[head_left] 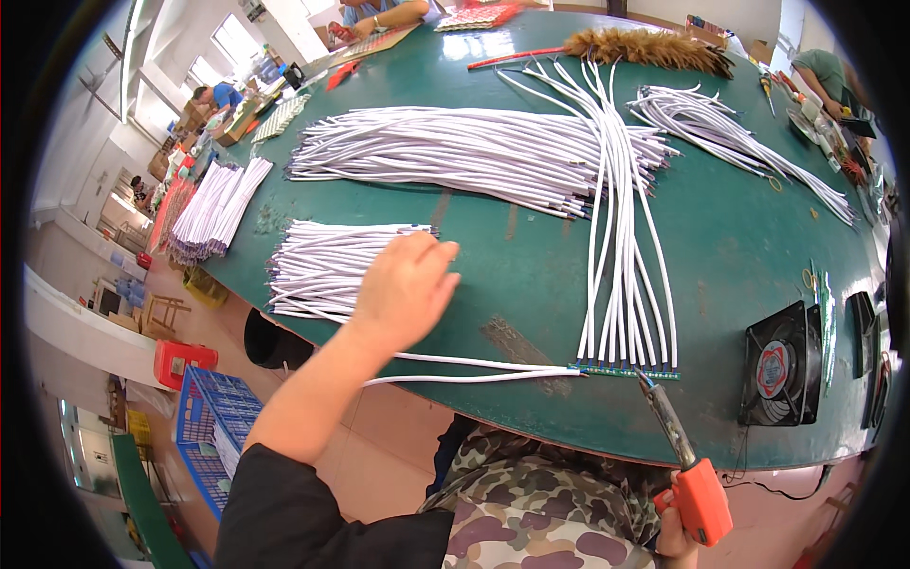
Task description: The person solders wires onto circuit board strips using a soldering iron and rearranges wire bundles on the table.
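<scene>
My left hand [406, 292] reaches over the right end of a pile of short white cables [327, 266], its fingers curled. Whatever lies in those fingers is hidden. Gripped by its red handle, a soldering gun [702, 501] is in my right hand [675, 533] at the lower right. Its tip meets or nearly meets a narrow green circuit board strip [616, 371] near the table's front edge. Several long white cables [618, 218] run from the strip toward the back. Two more white cables [474, 370] extend left from the strip's left end.
A large bundle of white cables [427, 152] lies mid-table, another [735, 137] at the back right. A black fan [779, 370] stands right of the strip. A feather duster [654, 50] lies at the back of the green table [531, 284]. Other people work beyond; blue crates [213, 412] stand left.
</scene>
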The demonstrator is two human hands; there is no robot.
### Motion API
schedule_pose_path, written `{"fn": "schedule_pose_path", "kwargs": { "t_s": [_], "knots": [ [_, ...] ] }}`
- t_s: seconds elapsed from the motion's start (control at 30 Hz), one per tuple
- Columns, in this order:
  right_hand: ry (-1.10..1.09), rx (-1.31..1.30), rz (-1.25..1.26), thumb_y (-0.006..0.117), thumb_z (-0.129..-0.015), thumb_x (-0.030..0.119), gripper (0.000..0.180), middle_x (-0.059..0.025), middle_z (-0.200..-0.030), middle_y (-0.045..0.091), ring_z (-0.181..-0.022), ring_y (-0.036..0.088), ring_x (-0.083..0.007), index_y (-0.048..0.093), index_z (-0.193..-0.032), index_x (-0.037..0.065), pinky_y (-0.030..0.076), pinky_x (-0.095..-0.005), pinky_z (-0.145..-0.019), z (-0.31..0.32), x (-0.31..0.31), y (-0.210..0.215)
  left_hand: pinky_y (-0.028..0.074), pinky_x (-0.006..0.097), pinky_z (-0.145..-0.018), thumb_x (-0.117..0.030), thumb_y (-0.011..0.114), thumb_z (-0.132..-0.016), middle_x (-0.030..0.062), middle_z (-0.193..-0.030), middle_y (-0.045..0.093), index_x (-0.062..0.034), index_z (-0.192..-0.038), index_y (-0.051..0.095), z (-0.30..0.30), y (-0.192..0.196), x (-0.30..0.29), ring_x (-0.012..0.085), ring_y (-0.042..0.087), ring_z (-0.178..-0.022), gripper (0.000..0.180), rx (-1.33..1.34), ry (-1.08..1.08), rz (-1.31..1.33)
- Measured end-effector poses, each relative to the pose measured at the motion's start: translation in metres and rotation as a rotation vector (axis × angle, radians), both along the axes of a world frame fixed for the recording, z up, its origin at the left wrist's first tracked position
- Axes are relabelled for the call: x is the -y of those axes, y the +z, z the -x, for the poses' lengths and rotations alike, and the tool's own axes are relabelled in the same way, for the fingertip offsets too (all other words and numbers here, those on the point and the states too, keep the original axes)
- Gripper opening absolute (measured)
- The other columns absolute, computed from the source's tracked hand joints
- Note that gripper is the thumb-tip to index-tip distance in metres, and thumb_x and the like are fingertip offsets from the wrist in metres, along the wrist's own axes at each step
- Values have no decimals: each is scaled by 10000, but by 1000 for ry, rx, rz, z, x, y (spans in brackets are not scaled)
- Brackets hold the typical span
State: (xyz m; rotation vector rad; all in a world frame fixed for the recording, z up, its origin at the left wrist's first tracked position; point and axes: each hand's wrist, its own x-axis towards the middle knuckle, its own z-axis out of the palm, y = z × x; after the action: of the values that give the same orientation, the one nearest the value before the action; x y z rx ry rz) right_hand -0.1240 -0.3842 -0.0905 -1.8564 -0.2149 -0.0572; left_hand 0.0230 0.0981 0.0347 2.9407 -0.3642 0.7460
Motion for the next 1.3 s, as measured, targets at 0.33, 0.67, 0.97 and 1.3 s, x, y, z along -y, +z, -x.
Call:
{"fn": "schedule_pose_path", "kwargs": {
  "t_s": [0.33,0.67,0.97,1.3],
  "knots": [
    [19,267,260,697,-896,259,259,-78,-853,699,-750,646,-234,705,-954,7,519,-359,-706,-30,-39,51,530,407,-683,-2,700,-832,115,-904,654,-40,-1101,715,-21,11,18,320,639,-778,272,15,-260,125],
    [125,474,300,612,-680,-20,350,-190,-834,679,-637,648,-359,619,-1028,-57,530,-419,-572,-42,-40,63,546,376,-657,16,706,-813,109,-910,665,-46,-1176,689,-8,-10,87,296,664,-765,368,-222,-622,261],
    [-17,335,268,669,-768,132,160,-70,-818,707,-728,664,-261,702,-891,36,521,-372,-674,-30,-40,46,551,436,-682,-60,674,-918,144,-876,697,-16,-1079,641,5,-14,104,327,692,-795,170,-438,-495,501],
    [185,346,391,633,-727,59,439,-185,-952,706,-764,695,-360,592,-1122,-127,576,-424,-677,-35,-36,37,523,387,-685,16,733,-717,75,-904,620,-32,-966,707,9,-26,106,274,623,-779,255,-215,-609,278]
  ]
}}
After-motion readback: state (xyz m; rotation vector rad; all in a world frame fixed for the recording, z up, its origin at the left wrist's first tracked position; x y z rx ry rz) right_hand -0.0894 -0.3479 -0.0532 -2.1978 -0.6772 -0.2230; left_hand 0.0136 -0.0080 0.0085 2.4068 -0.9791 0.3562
